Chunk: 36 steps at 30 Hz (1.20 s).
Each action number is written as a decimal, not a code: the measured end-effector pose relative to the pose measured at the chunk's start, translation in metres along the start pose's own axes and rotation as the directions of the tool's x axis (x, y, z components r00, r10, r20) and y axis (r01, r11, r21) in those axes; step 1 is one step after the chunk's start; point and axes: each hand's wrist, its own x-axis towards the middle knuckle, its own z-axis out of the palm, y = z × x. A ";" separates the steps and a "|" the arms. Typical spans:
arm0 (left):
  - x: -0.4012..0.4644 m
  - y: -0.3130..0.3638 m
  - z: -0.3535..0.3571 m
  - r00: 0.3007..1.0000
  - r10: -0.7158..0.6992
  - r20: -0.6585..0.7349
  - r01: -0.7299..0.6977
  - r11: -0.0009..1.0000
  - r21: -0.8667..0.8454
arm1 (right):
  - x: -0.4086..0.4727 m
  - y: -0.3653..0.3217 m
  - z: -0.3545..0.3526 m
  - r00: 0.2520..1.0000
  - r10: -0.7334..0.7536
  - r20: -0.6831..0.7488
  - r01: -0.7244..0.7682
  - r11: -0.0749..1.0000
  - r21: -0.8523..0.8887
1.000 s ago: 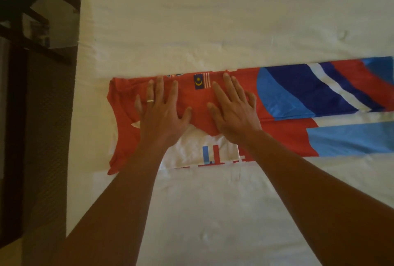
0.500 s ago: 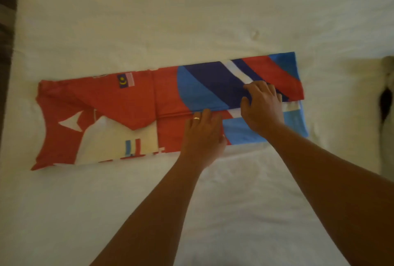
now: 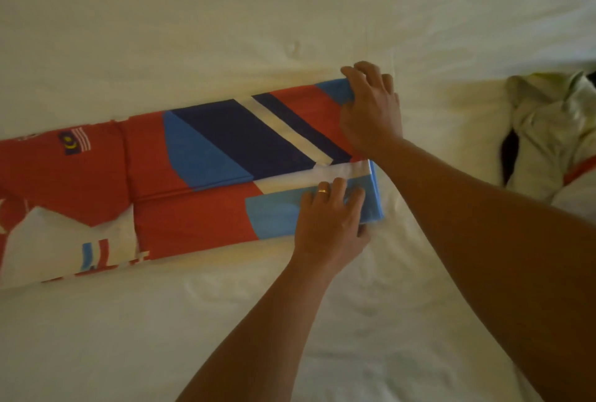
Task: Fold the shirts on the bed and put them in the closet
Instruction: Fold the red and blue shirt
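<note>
While the right hand [image 3: 371,111] curls its fingers over the far corner of the shirt [image 3: 200,176], thumb side tucked against the blue and red cloth, the left hand [image 3: 329,221] settles on the near corner, fingers bent over the pale blue panel and a ring [image 3: 323,191] showing on one of them. Both hands are at the same short end of the shirt; whether the thumbs have actually got under the cloth cannot be told from here. Away from the hands, the shirt stretches off to the left as a long narrow strip, folded lengthwise, red with dark blue, light blue and white bands, a small flag patch [image 3: 74,141] near its far edge, and it runs out of view at the left. It lies flat on the white bed [image 3: 290,8]. Off beyond the right hand, well apart, sits a crumpled pale shirt [image 3: 554,131].
</note>
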 end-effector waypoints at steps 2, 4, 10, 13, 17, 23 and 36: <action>0.000 0.008 0.007 0.998 0.005 -0.055 -0.004 1.000 0.003 | 0.004 0.002 -0.001 0.998 0.007 0.066 -0.006 1.000 -0.006; -0.002 0.014 0.011 0.994 0.026 -0.110 -0.025 1.000 0.015 | 0.007 0.001 -0.001 0.995 0.018 0.098 -0.015 0.999 -0.035; 0.000 0.016 0.014 0.978 -0.034 -0.206 0.006 0.991 -0.135 | 0.017 0.003 -0.004 0.993 0.086 0.084 -0.083 0.996 -0.044; -0.010 0.013 0.006 0.956 -0.133 -0.260 0.058 0.959 -0.276 | 0.012 -0.006 -0.008 0.993 0.106 0.057 -0.108 0.994 0.034; -0.036 0.008 -0.010 0.888 -0.286 -0.361 0.121 0.901 -0.416 | 0.000 -0.038 -0.018 0.989 0.135 0.060 -0.147 0.952 0.269; -0.071 -0.013 -0.034 0.782 -0.408 -0.471 0.127 0.845 -0.520 | -0.021 -0.105 -0.018 0.990 0.140 0.036 -0.142 0.895 0.423; -0.191 -0.182 -0.085 0.655 -0.677 -0.336 0.226 0.600 -0.767 | -0.051 -0.318 0.081 0.992 0.106 0.075 -0.128 0.898 0.420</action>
